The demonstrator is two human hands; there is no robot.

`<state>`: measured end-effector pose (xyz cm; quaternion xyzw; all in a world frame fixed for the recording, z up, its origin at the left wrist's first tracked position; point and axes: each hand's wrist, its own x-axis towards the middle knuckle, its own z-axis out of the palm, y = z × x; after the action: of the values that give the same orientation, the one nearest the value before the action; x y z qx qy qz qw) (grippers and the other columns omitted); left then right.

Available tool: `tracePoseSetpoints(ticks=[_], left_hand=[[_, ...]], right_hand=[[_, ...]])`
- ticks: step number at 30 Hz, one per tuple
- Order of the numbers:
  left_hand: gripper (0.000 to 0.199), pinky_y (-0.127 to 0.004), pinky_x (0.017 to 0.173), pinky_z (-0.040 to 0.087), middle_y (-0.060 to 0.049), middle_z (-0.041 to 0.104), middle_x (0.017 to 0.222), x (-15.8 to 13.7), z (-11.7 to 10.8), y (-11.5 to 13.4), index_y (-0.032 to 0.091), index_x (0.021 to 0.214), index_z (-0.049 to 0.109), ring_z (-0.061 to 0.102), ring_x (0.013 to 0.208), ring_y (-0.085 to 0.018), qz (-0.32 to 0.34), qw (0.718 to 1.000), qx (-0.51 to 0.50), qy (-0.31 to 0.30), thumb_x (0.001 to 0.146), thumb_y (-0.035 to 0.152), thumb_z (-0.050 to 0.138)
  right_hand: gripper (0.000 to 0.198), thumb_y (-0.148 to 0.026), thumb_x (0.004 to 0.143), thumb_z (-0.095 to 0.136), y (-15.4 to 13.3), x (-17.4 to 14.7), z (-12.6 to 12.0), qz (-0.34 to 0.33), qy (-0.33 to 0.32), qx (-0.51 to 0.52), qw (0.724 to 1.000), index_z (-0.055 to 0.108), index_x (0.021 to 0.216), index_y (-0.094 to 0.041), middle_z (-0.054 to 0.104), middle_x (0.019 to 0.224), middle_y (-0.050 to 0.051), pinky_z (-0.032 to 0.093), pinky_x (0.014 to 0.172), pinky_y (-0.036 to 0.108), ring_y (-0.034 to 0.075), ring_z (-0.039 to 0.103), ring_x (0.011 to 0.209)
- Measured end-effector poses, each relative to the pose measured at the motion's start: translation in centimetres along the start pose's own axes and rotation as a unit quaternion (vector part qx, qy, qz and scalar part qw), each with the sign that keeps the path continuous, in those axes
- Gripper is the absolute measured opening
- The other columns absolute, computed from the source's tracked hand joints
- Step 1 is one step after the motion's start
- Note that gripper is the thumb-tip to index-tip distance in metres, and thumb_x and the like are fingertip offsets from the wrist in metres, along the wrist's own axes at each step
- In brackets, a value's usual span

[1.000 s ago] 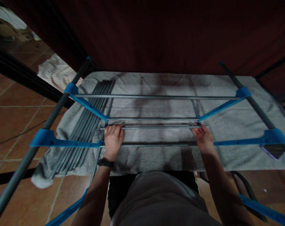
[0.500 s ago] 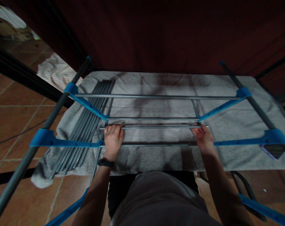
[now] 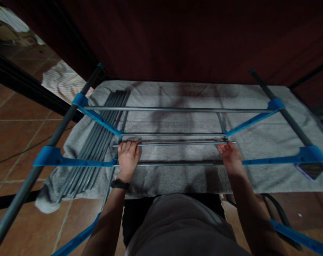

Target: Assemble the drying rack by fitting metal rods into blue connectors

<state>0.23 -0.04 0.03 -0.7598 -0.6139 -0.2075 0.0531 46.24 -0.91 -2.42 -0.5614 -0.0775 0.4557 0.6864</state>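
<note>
A thin grey metal tube point(image 3: 177, 144) lies level across the view, gripped near both ends. My left hand point(image 3: 128, 156) is closed over its left part, knuckles up, and a short stub sticks out beyond. Palm turned upward, my right hand point(image 3: 231, 154) holds the tube's right end with curled fingers. Around them stands a rack frame of grey poles point(image 3: 61, 124) with blue plastic brackets point(image 3: 88, 162). One fixed crossbar point(image 3: 172, 134) runs just beyond the held tube, and another crossbar point(image 3: 177, 164) runs nearer to me. A farther crossbar point(image 3: 177, 109) joins the upper brackets.
Several loose grey tubes point(image 3: 97, 142) lie side by side at the left on a grey blanket point(image 3: 172, 181). A phone point(image 3: 309, 171) rests at the right, partly behind a bracket. Dark red cloth point(image 3: 177, 42) hangs behind. Tiled floor point(image 3: 22, 142) shows at the left.
Almost nothing differs. The held tube has shifted very slightly to the left, with both hands still on it.
</note>
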Motion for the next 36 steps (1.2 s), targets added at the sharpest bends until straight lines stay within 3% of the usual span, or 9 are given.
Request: tracePoseSetpoints(ticks=[12, 28, 36], left_hand=[[0.028, -0.047, 0.1, 0.039, -0.011, 0.07, 0.098, 0.01, 0.18, -0.21, 0.02, 0.113, 0.067, 0.061, 0.101, -0.03, -0.005, 1.0, -0.019, 0.001, 0.098, 0.028, 0.045], [0.028, -0.046, 0.1, 0.039, -0.01, 0.07, 0.1, -0.09, 0.22, -0.17, 0.021, 0.115, 0.066, 0.061, 0.103, -0.029, -0.003, 1.0, -0.003, 0.004, 0.098, 0.027, 0.044], [0.029, -0.046, 0.1, 0.039, -0.011, 0.07, 0.101, -0.01, 0.13, -0.12, 0.019, 0.114, 0.067, 0.061, 0.102, -0.03, -0.001, 1.0, -0.006, -0.002, 0.099, 0.028, 0.044]], right_hand=[[0.02, -0.033, 0.095, 0.062, 0.21, 0.45, -0.32, -0.002, 0.001, -0.003, 1.0, 0.054, 0.079, -0.024, 0.06, 0.071, -0.006, 0.058, 0.08, 0.028, 0.01, 0.062, 0.068], [0.013, -0.028, 0.091, 0.063, -0.13, -0.18, 0.23, -0.002, -0.003, 0.001, 1.0, 0.057, 0.081, -0.023, 0.065, 0.076, -0.004, 0.058, 0.079, 0.028, 0.01, 0.064, 0.071], [0.017, -0.026, 0.096, 0.054, -0.17, 0.21, 0.14, 0.019, 0.011, 0.009, 1.0, 0.057, 0.08, -0.023, 0.063, 0.07, -0.005, 0.058, 0.077, 0.026, 0.009, 0.064, 0.067]])
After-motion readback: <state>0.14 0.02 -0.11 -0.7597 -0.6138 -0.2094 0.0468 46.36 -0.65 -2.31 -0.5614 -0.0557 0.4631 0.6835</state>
